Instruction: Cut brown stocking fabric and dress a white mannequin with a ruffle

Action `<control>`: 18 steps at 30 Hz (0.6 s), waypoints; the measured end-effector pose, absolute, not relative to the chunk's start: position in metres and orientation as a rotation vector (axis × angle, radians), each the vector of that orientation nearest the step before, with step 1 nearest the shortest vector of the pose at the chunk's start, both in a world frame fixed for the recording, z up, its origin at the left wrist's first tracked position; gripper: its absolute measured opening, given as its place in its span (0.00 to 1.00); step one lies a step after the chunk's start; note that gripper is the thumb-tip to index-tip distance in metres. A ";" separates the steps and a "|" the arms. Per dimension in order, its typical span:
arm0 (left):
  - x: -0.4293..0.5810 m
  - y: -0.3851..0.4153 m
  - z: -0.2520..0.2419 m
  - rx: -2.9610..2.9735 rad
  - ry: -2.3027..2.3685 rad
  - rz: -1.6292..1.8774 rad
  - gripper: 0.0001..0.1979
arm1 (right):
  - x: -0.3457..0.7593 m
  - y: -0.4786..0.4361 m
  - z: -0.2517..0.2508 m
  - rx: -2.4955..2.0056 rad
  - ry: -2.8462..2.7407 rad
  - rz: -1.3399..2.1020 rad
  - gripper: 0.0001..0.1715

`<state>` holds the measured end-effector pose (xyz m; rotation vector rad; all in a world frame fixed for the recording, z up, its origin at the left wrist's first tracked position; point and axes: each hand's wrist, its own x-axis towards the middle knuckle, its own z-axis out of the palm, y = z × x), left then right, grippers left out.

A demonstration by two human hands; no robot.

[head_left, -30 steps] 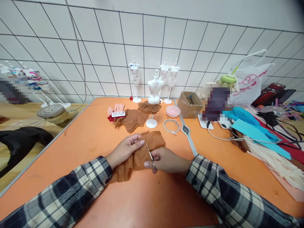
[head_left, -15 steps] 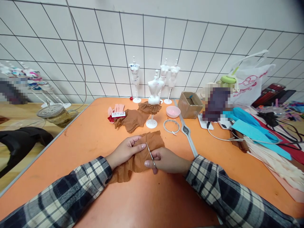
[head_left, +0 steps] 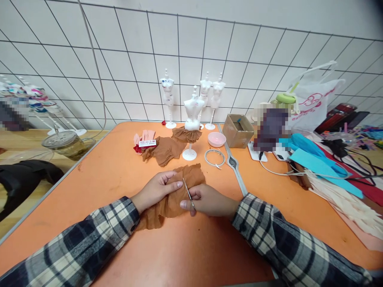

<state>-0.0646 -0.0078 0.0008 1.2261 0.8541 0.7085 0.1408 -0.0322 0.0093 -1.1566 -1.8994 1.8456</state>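
Crumpled brown fabric (head_left: pixel 176 201) lies across the orange table between my hands. My left hand (head_left: pixel 158 189) pinches its upper left part, thumb on top. A pair of small metal scissors (head_left: pixel 188 193) is held in my right hand (head_left: pixel 203 201), fingers curled round the handles. The blades point up and away, resting against the fabric, with the tips close to my left thumb. Whether the blades are apart I cannot tell. Just beyond stands a small white mannequin (head_left: pixel 194 109) wearing a ruffled brown skirt (head_left: pixel 188 134).
More brown fabric (head_left: pixel 169 149) lies behind, with a small labelled box (head_left: pixel 147 143) on it. To the right are a pink bowl (head_left: pixel 216 139), a wire ring (head_left: pixel 214 158) and a cardboard box (head_left: pixel 238 131). Several white mannequins (head_left: pixel 167 91) line the wall. Cloth strips (head_left: pixel 329 171) crowd the right side.
The whole view has shifted slightly, so everything sits a little further left. My hands, the scissors and the fabric keep almost the same arrangement.
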 end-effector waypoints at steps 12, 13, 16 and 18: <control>-0.064 -0.008 0.003 1.214 0.833 0.708 0.12 | 0.141 -0.033 0.014 -1.156 -1.925 1.885 0.16; -0.065 -0.008 0.003 1.211 0.831 0.707 0.12 | 0.141 -0.033 0.014 -1.164 -1.929 1.878 0.17; -0.064 -0.008 0.003 1.199 0.819 0.699 0.13 | 0.140 -0.032 0.007 -1.167 -1.951 1.839 0.17; -0.064 -0.007 0.003 1.197 0.825 0.692 0.13 | 0.140 -0.032 0.003 -1.150 -1.961 1.823 0.17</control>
